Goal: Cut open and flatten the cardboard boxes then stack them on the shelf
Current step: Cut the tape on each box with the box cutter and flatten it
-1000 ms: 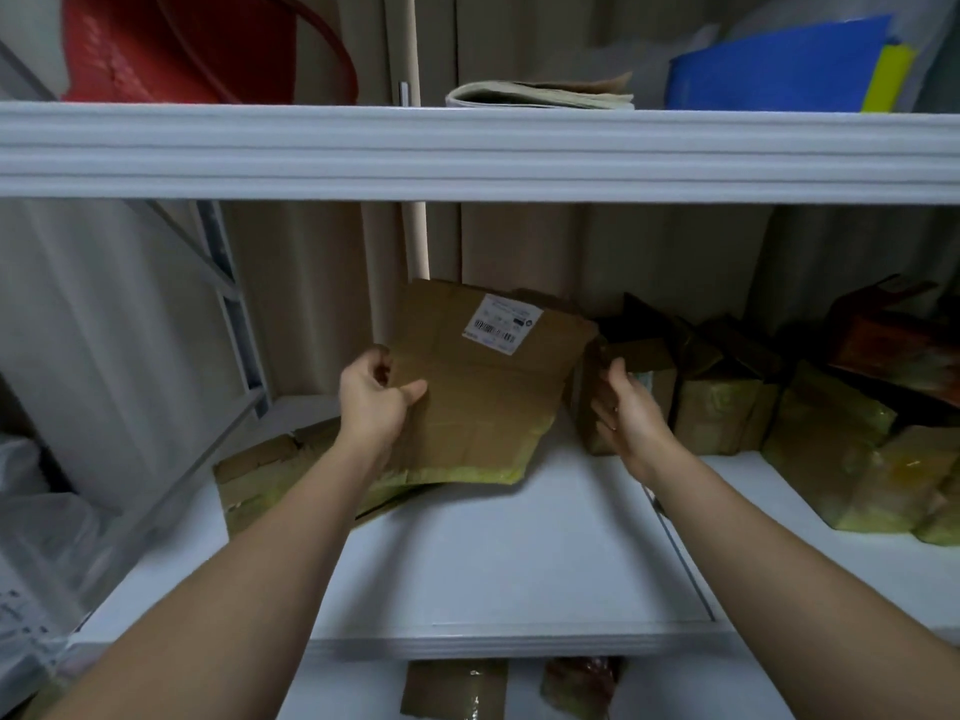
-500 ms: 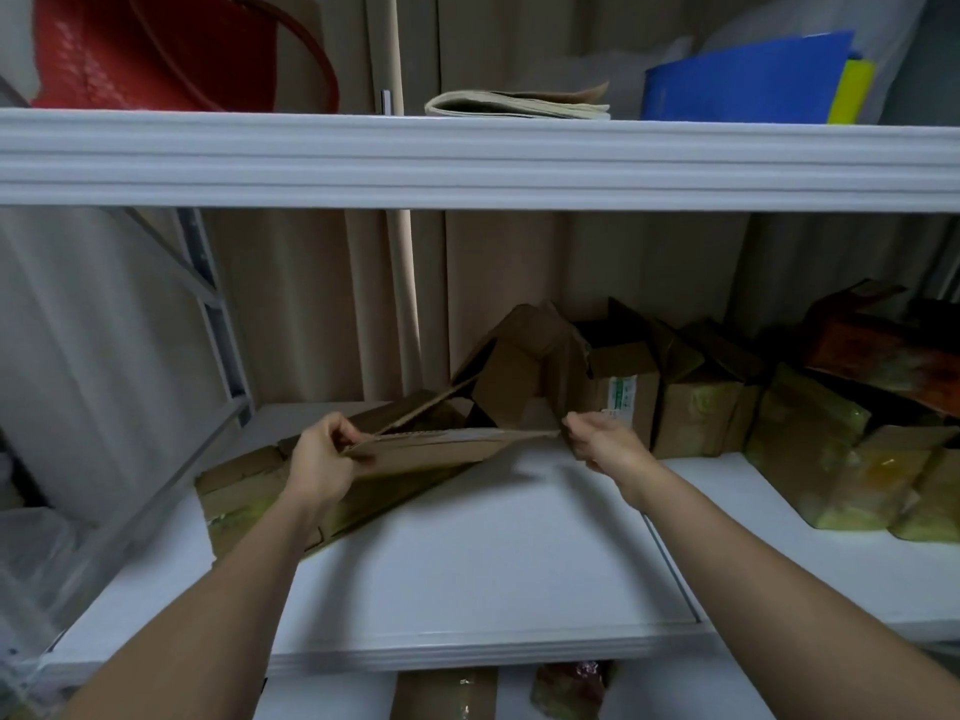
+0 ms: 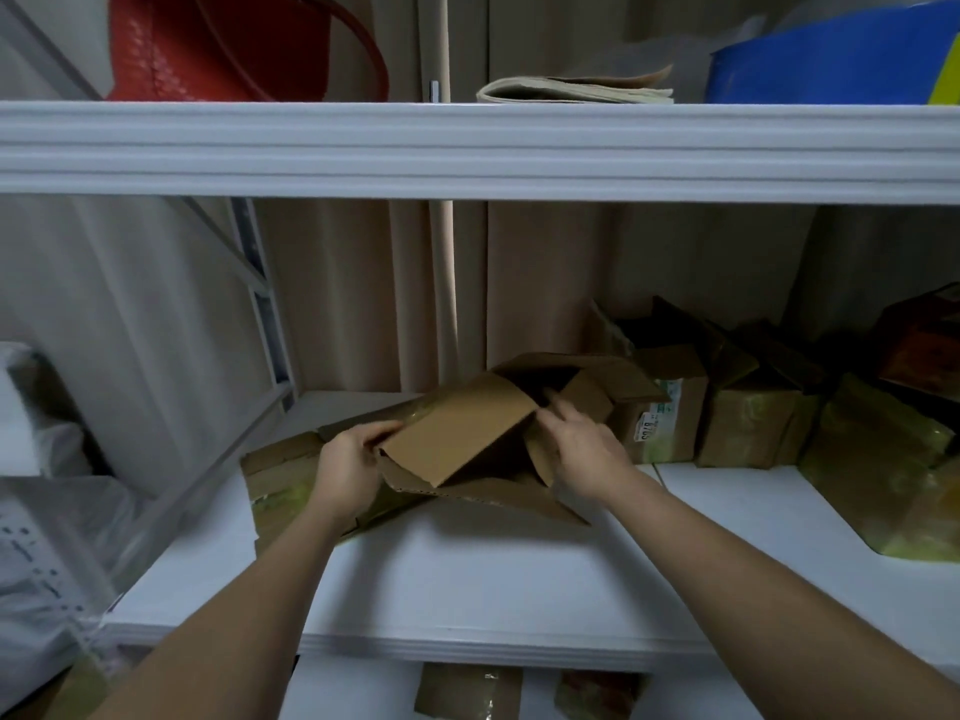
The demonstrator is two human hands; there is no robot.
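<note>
Cardboard: cut-open box [image 3: 462, 433] sits at the back left of the white shelf [image 3: 467, 579], its panels not yet flat; one broad flap stands tilted up between the two hands.
Underneath: flattened cardboard [image 3: 275, 485] with yellowish tape already lies on the shelf, and the box rests partly on it.
Left hand: left hand [image 3: 348, 472] grips the near left edge of the raised flap, fingers curled round the cardboard.
Right hand: right hand [image 3: 584, 452] reaches into the fold on the right side of the box, fingers touching the inner panels; whether they pinch a panel or only push against it cannot be told.
Step in hand: judged to be pressing this box flat onto the pile below.
How to do it well: the raised flap should fold down along its crease rather than be crushed, the left hand steadying the edge while the right sweeps the inner flaps outward so nothing bunches underneath.
Alignment: edges squared to the sheet below would keep the stack level.
Risk: unflattened boxes [image 3: 675, 407] stand just beside on the right; a wide push could knock them.
Springback: stiff creases may lift again, so a firm palm press seems wise.
</note>
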